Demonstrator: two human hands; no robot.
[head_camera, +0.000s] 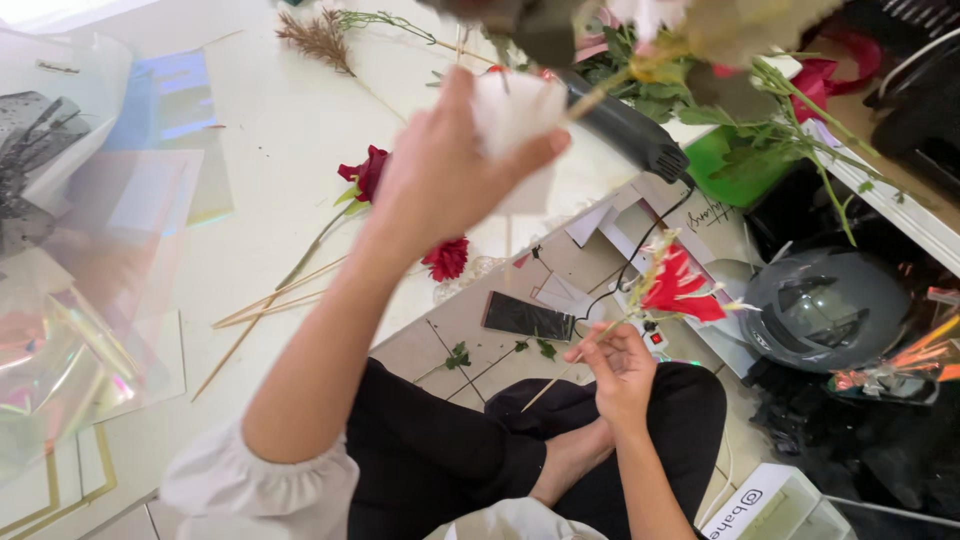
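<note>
**Two hands, two loads, and a crowded low table**

Two risks stand out to me from this feed. First, the left hand (445, 165) is raised high, close to the camera, closed around a white wad of wrapping (515, 110) from which a bunch of stems and blooms (700, 40) juts up and right. I judge that the bunch is top-heavy; a loosened grip could let it tip toward the black glue gun (625, 130) lying at the table's edge (300, 130), and its nozzle may be hot. Second, the right hand (618, 372) sits low over the lap, fingers pinched narrowly on the thin stick of a red flower (680, 285). That stick looks slender, so I think a hard bend could snap it, and the bloom hangs just above the gun's cord and a power strip (652, 338).

Pose: left forearm extends steeply up from a white sleeve, wrist bent, thumb across the wad. Right forearm comes in from below, palm turned inward. Legs are crossed on the tiled floor; a dark phone (528, 317) lies near the knee, and red roses (400, 215) rest on the table.
</note>
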